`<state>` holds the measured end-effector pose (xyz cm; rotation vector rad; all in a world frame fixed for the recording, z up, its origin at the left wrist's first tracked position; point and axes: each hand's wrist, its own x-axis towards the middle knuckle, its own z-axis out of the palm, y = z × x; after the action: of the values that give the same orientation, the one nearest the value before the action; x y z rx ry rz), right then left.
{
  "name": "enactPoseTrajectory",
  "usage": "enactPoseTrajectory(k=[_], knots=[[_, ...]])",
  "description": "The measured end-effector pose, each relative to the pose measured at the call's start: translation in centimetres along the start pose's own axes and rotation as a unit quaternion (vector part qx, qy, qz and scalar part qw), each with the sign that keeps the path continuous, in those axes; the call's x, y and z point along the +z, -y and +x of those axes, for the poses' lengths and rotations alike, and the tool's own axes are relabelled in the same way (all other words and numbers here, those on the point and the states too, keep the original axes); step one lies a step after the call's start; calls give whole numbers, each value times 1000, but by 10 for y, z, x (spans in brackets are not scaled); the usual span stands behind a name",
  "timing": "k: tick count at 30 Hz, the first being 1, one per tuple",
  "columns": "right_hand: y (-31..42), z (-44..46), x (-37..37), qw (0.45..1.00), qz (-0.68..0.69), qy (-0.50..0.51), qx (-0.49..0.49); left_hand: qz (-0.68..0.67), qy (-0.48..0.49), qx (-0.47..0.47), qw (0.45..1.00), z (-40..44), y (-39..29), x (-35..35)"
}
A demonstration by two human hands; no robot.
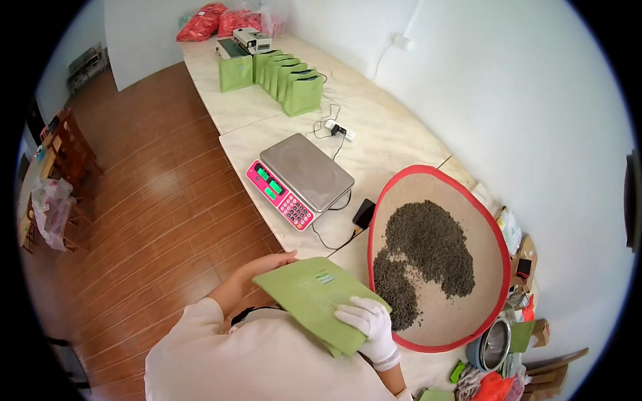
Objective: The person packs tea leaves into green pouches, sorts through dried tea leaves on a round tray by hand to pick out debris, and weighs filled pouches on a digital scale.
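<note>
A flat green pouch (321, 294) with a small label and printed text lies tilted in front of my body. My bare left hand (274, 262) holds its upper left edge, with most of the fingers hidden behind it. My right hand (371, 327), in a white glove, grips the pouch's right side, fingers bent over the front. Just beyond the pouch is a pink-framed digital scale (309, 170) with lit green displays and a bare steel pan. To the right, a red-rimmed round tray (498, 304) bears heaps of dark granules (431, 240).
Several filled green bags (304, 93) stand in a row near a sealing machine (253, 40). Red bags (204, 22) lie at the far end. A power strip (340, 129), cables and a black adapter (364, 212) are on the table. Metal bowls (495, 344) sit at the lower right.
</note>
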<state>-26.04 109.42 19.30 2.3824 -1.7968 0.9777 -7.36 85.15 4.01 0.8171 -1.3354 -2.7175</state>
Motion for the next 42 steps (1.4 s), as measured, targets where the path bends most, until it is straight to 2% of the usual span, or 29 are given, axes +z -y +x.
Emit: enactPoseTrajectory(k=[1,4,6,8,10,11,12,14,15,17,18,20,21,22,24,26,28,29,32,33,34,35,37,38,39,40,42], knots=[[3,3,1,1000,17,14,-9,-64,-25,-34,997,-5,4,-2],[7,4,-1,999,18,31,-14,-84,6,-89,992,-5,2,3],[9,5,-12,1000,15,8,11,-96,35,-83,991,5,2,5],[7,3,-28,994,-38,-35,93,-108,62,-74,989,15,0,10],[-5,-14,-36,960,-131,-111,223,-178,51,32,982,27,-6,15],[-12,-37,-41,941,-167,-129,266,-173,106,90,975,35,-6,11],[-15,-61,-41,919,-197,-145,309,-175,110,96,974,34,-11,20],[-15,-73,-39,916,-179,-151,324,-177,-32,110,978,24,-22,45],[-12,-75,-34,920,-131,-148,338,-179,-31,110,977,20,-24,53],[0,-68,-22,917,-35,-144,370,-78,-40,115,989,15,-22,69],[5,-57,-18,935,-11,-134,328,-79,-39,111,990,17,-19,77],[15,-40,-7,960,6,-107,259,48,-77,144,985,19,-12,93],[17,-28,-3,972,31,-86,218,60,-81,185,978,21,-8,102],[20,-17,0,980,58,-68,180,62,-81,173,980,24,-5,109],[24,-8,6,987,9,-9,162,239,-165,218,932,33,0,117],[18,-8,18,986,-60,-23,153,281,-209,318,881,31,-1,131],[13,-13,26,963,-177,3,205,312,-233,391,834,29,-4,143],[10,-12,26,954,-193,-12,227,360,-235,387,816,28,-4,142],[-4,-24,28,912,-270,-17,308,427,-143,406,795,10,-19,159],[-3,-25,27,891,-262,31,369,430,-126,395,802,12,-16,165],[-3,-30,27,884,-259,32,387,476,-88,431,761,14,-12,172],[-1,-36,28,882,-175,44,435,518,-48,466,716,17,-9,179],[-8,-51,30,843,-19,86,531,530,14,454,716,18,1,193],[-18,-76,38,834,-18,77,546,539,58,449,710,21,4,199],[-26,-101,48,884,-12,-5,467,564,115,451,682,24,6,203],[-33,-125,58,923,-14,-74,377,563,134,447,682,25,12,211],[-37,-145,54,906,78,-147,389,578,230,461,633,23,31,230]])
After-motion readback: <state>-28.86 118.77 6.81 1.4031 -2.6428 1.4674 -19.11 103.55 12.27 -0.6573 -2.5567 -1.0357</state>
